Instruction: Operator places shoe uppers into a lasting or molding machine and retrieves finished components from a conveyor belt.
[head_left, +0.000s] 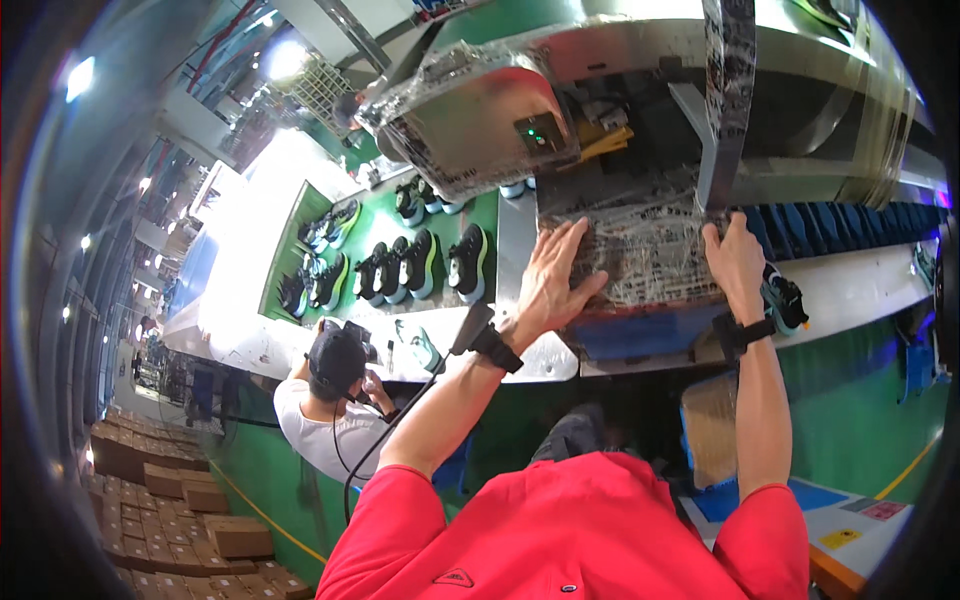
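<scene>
A plastic-wrapped machine cover point(650, 255) with printed sheeting under the film lies in front of me. My left hand point(555, 280) is open on its left side, fingers spread and thumb apart. At its right end, beside an upright wrapped post point(728, 100), my right hand point(738, 262) curls over the edge, thumb on the near side; some of its fingers are hidden. A black shoe with a pale sole point(785, 300) stands just right of my right wrist. Dark bands circle both wrists, and a black cable runs along my left forearm.
Several black shoes point(415, 265) stand on a green conveyor belt point(375, 215) at left. A wrapped control box point(490, 130) with a green light rises behind. A person in a white shirt point(325, 425) works at left. Cartons point(170, 510) fill the lower left; a brown-topped stool point(710, 430) stands near me.
</scene>
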